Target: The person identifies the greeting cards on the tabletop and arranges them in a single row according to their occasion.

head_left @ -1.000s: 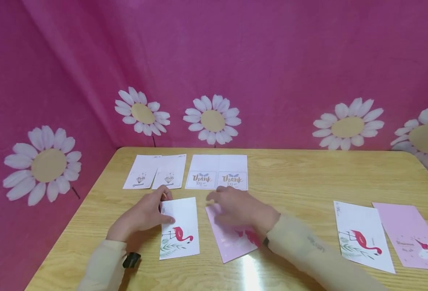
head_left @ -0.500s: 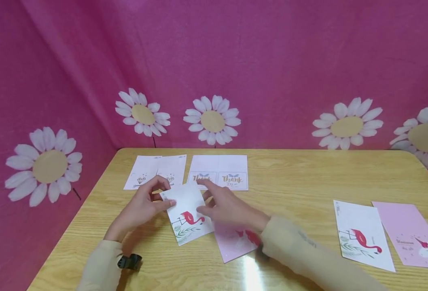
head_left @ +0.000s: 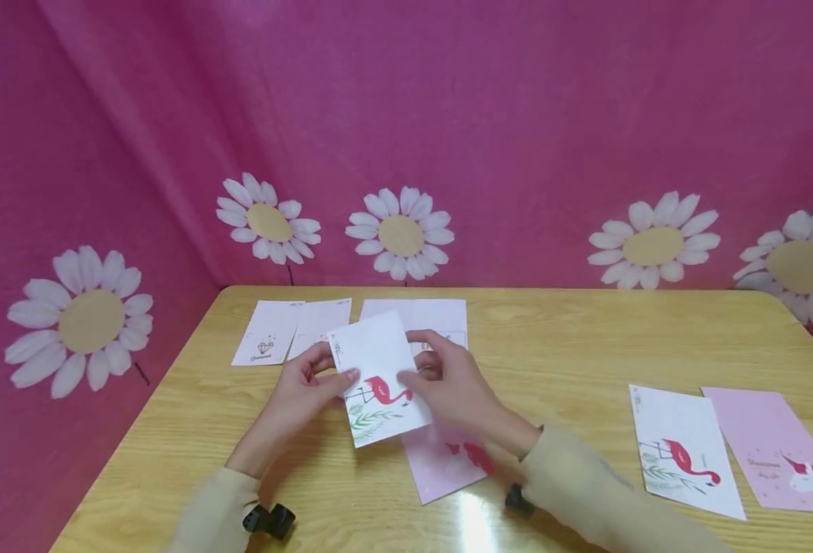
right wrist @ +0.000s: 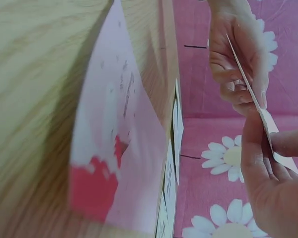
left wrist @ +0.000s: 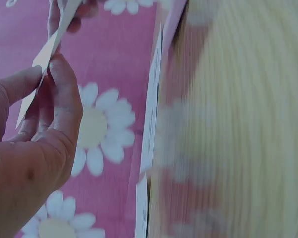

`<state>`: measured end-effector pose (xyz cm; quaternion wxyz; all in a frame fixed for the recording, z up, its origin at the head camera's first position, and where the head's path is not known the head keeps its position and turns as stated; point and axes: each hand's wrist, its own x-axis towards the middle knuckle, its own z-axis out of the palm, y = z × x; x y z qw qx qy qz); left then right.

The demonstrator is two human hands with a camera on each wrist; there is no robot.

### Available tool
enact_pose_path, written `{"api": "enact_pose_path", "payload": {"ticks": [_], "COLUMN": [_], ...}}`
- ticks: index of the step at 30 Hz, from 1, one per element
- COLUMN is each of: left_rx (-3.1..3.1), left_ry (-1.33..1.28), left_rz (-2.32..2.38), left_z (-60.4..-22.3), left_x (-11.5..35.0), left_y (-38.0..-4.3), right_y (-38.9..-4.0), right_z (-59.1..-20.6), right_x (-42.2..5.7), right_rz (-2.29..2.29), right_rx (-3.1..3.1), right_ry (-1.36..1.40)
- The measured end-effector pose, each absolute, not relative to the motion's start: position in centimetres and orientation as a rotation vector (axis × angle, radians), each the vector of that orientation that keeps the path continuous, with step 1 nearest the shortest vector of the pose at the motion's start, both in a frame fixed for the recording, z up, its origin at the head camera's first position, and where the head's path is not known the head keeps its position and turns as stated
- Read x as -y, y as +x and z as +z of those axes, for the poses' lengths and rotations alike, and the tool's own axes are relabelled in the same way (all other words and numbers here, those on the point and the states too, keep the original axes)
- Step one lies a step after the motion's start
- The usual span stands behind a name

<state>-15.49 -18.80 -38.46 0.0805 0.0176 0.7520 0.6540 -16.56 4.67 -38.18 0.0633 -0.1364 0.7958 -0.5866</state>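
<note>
A white card with a red flamingo and green leaves (head_left: 379, 346) is held up above the table between both hands. My left hand (head_left: 307, 389) pinches its left edge, thumb in front and fingers behind. At the right edge my right hand (head_left: 453, 384) pinches it the same way. In the left wrist view the card (left wrist: 44, 53) appears almost edge-on between thumb and fingers, and likewise the card (right wrist: 256, 99) in the right wrist view. Below lies a pink unicorn card (head_left: 441, 468), partly covered by the raised card and the right hand.
Two white diamond cards (head_left: 263, 330) overlap at the table's back left. Beside them, cards with a blue bow and gold lettering (head_left: 441, 311) are partly hidden. Another flamingo card (head_left: 686, 430) and a pink unicorn card (head_left: 759, 422) lie at the right. A pink daisy-print cloth (head_left: 517, 138) hangs behind the table.
The flamingo card has risen from the table and moved right and away from me, tilting. My right hand has left the pink card and taken hold of the flamingo card's right edge.
</note>
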Motion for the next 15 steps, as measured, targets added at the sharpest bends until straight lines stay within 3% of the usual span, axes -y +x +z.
{"api": "enact_pose_path", "payload": {"ticks": [15], "left_rx": [-2.122], "left_ry": [-0.010], "left_rz": [2.078], "left_z": [-38.9], "left_x": [12.6], "left_y": [-14.4], "right_y": [-15.3], "right_z": [-37.4], "right_x": [-9.7], "right_rz": [-1.808], "right_rx": [-2.459], "right_ry": [-0.248]}}
